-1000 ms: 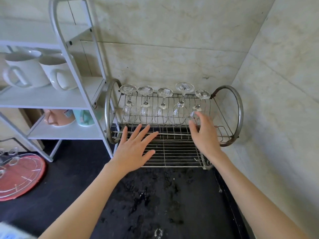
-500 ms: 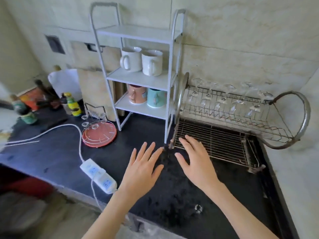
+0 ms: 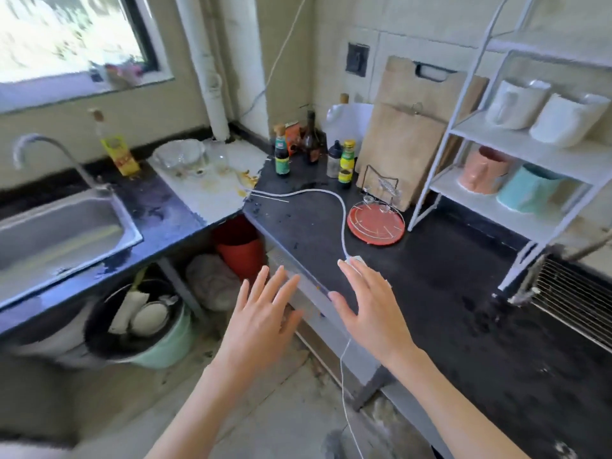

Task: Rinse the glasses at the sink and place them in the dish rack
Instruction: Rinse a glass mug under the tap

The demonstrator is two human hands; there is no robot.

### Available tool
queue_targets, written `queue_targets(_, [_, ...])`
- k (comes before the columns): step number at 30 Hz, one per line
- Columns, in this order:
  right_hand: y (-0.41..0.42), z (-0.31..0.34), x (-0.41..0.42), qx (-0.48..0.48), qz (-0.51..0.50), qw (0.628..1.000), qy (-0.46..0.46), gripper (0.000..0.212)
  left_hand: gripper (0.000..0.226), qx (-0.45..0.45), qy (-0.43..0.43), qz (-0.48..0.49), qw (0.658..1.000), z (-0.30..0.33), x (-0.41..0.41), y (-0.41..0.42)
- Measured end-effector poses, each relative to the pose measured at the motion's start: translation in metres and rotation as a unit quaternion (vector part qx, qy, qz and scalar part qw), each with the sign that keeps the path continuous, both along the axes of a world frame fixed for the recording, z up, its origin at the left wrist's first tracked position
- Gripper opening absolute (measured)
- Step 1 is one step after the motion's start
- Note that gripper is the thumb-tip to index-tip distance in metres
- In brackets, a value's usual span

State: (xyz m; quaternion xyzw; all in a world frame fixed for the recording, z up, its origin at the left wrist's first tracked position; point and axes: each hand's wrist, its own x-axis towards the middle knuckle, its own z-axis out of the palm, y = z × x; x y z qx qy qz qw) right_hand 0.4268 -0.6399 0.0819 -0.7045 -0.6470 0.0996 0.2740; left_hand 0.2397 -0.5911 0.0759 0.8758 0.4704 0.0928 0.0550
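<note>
Brushed steel sink [image 3: 66, 226], wet black stone counter [image 3: 447, 309]

Black L-shaped bench [image 3: 447, 293] fills right half of frame, wet patches on it. Steel sink [image 3: 63, 233] set into its left arm, tap [image 3: 49, 154] behind. On the bench: red round tray [image 3: 376, 223] centre-right, white cable [image 3: 318, 193] snaking to a power strip [image 3: 354, 260], sauce bottles [image 3: 311, 150] upper centre, cutting boards [image 3: 404, 140] leaning on wall, white shelf rack [image 3: 516, 154] with mugs at right, dish rack [image 3: 576, 293] at right edge. Floor [image 3: 265, 409] lower centre carries green bucket [image 3: 149, 329], red bucket [image 3: 238, 246].
</note>
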Motion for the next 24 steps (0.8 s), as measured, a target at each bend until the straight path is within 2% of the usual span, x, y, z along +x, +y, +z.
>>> queue_targets(4, [0.058, 0.001, -0.044, 0.017, 0.047, 0.999, 0.015, 0.06, 0.056, -0.015, -0.01, 0.071, 0.997, -0.007, -0.052, 0.033])
queue_targets(9, [0.148, -0.003, -0.076, 0.004, 0.089, 0.996, -0.003, 0.068, 0.06, -0.023, -0.015, 0.12, 0.992, -0.017, -0.09, 0.104])
queue_targets(16, [0.302, 0.004, -0.101, -0.023, 0.148, 0.989, -0.008, 0.056, 0.078, 0.002, -0.035, 0.165, 0.986, -0.001, -0.12, 0.237])
queue_targets(22, [0.404, 0.013, -0.121, -0.036, 0.166, 0.985, -0.016, 0.054, 0.068, -0.024, -0.046, 0.203, 0.978, -0.001, -0.142, 0.324])
queue_targets(24, [0.435, 0.008, -0.127, -0.057, 0.166, 0.984, -0.022, 0.054, 0.073, -0.038, -0.043, 0.21, 0.976, -0.009, -0.149, 0.349])
